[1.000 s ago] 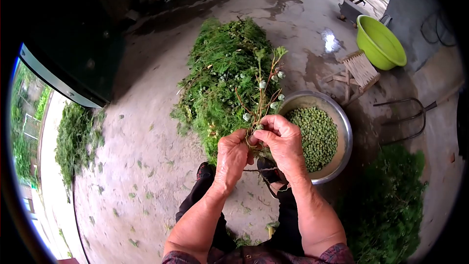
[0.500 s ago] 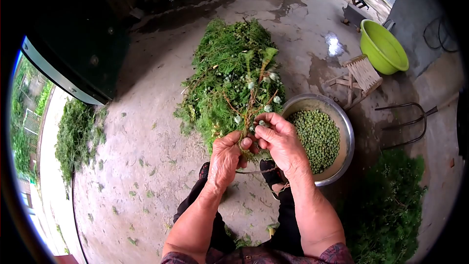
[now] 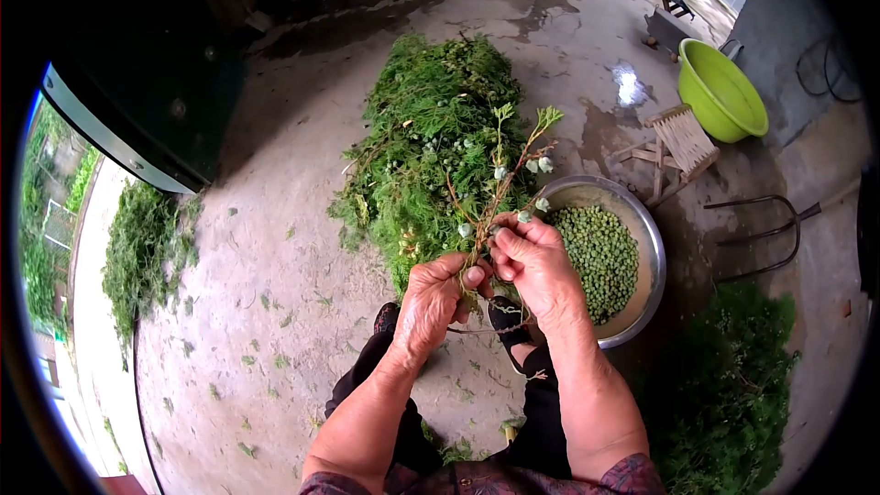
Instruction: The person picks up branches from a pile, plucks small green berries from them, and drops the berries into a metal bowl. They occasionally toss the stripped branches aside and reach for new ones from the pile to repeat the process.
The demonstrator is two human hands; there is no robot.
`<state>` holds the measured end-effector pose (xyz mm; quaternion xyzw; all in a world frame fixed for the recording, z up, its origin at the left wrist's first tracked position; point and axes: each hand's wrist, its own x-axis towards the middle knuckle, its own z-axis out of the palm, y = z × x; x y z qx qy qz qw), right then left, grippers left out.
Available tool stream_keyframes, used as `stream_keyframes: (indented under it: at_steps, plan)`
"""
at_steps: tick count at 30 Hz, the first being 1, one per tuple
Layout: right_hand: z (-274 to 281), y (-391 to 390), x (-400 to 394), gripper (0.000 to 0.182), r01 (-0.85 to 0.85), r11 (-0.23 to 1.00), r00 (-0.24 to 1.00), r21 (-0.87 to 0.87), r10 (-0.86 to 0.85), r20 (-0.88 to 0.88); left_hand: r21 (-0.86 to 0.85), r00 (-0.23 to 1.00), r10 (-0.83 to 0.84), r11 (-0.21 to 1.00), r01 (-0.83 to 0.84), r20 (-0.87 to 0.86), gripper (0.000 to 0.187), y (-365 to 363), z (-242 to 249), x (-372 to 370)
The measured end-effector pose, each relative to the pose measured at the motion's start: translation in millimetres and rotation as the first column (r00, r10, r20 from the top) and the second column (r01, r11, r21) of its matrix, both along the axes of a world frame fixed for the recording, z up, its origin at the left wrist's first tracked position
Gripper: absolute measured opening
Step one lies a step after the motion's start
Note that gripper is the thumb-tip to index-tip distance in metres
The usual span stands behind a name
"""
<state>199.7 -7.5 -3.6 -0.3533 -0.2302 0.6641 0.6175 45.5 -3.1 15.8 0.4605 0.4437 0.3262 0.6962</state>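
While left hand and right hand pinch sprig, leafy tips have swung rightward.

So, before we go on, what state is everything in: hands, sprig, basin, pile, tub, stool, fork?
Left hand: closed around the sprig's lower stems.
Right hand: fingers pinched at the sprig.
Sprig: upright, partly bare, leafy at its tips, pale fruits attached.
Metal basin: uncovered, partly filled with green fruits.
Pile of greenery: heaped, leafy.
Green tub: uncovered.
Stool: unfolded.
Fork: lying down.
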Motion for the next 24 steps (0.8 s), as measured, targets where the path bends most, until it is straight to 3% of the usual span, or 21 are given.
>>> stream_keyframes:
  at_steps: [3,6,7,9,10,12,13,15,17,20,22,24]
  plan:
    - [-5,-1,6,0.010,0.054,0.999,0.986,0.000,-0.053,-0.159,-0.010,0.999,-0.040,0.999,0.040,-0.002,0.015,0,-4,4]
    - [-8,-2,15,0.012,0.233,0.954,0.928,-0.190,-0.276,-0.252,-0.040,0.998,-0.047,0.998,0.046,-0.032,0.014,-2,-2,9]
    - [-13,0,29,0.014,0.312,0.945,0.914,-0.101,-0.328,-0.239,-0.027,0.997,-0.050,0.998,0.049,-0.058,0.014,-3,-2,7]
    - [-13,-2,56,0.011,0.466,0.885,0.879,-0.011,-0.462,0.118,0.039,0.988,-0.072,0.996,0.078,-0.137,0.016,-6,-6,6]
    - [-15,-3,67,0.012,0.508,0.861,0.808,0.017,-0.483,0.337,0.029,0.989,-0.079,0.996,0.083,-0.128,0.015,-6,-9,7]
    - [-28,-5,93,0.018,0.598,0.802,0.670,0.005,-0.503,0.547,0.006,0.990,-0.092,0.996,0.093,-0.110,0.015,-7,-12,7]
    - [-61,-4,119,0.023,0.616,0.779,0.462,0.115,-0.476,0.749,0.005,0.989,-0.089,0.996,0.091,-0.122,0.015,-7,-12,8]
    - [-63,-6,128,0.030,0.594,0.751,0.106,0.287,-0.427,0.898,0.003,0.986,-0.089,0.996,0.090,-0.140,0.016,-8,-10,9]
    - [-47,-12,126,0.035,0.551,0.728,-0.092,0.408,-0.432,0.897,0.007,0.986,-0.088,0.996,0.090,-0.144,0.015,-7,-9,10]
    - [2,-18,95,0.038,0.395,0.878,0.531,0.271,-0.459,0.712,-0.008,0.992,-0.094,0.996,0.094,-0.078,0.016,-7,-11,11]
    - [18,-17,73,0.048,0.094,0.911,0.544,0.402,-0.385,0.746,-0.042,0.995,-0.088,0.995,0.086,-0.044,0.017,-6,-9,12]
    - [28,-21,54,0.054,-0.012,0.920,0.382,0.393,-0.359,0.852,-0.077,0.996,-0.081,0.994,0.077,-0.040,0.017,-5,-5,11]
